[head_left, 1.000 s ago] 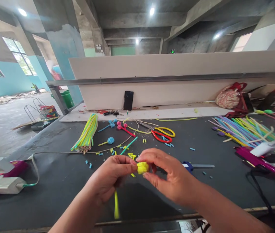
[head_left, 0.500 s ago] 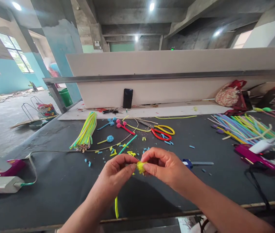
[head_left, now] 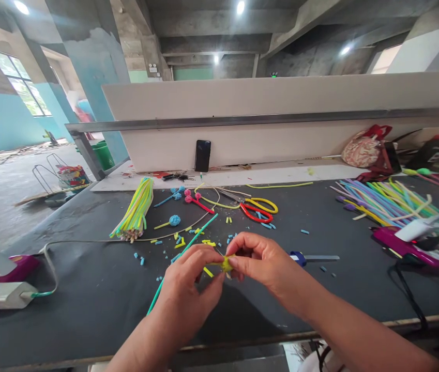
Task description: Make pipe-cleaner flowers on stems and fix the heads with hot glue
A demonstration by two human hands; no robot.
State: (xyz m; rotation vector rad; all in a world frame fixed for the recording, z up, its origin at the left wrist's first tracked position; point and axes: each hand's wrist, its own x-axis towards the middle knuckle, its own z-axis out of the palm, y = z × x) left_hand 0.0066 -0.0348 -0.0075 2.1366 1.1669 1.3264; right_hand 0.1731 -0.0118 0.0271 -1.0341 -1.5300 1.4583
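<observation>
My right hand (head_left: 260, 261) pinches a small yellow fuzzy pipe-cleaner ball (head_left: 227, 263) between thumb and fingers. Close at its left is my left hand (head_left: 194, 284), thumb and index finger parted around the ball's near side; the index tip appears to touch it. A yellow strip (head_left: 208, 272) shows in the gap of the left hand; whether it joins the ball is unclear. Behind the left hand a long teal pipe cleaner (head_left: 188, 243) lies slanting across the black tabletop (head_left: 99, 289).
Yellow-and-red-handled scissors (head_left: 258, 209), a blue fuzzy ball on a stem (head_left: 173, 221) and a pink one (head_left: 199, 199) lie beyond my hands. Bundled pipe cleaners (head_left: 136, 209) stand left, more (head_left: 382, 201) right. A phone (head_left: 202, 155) leans behind; a blue-handled blade tool (head_left: 312, 258) lies right.
My left thumb has moved down away from the index finger, opening the pinch. The yellow stem that hung below my left hand is no longer seen there. More of the teal pipe cleaner shows.
</observation>
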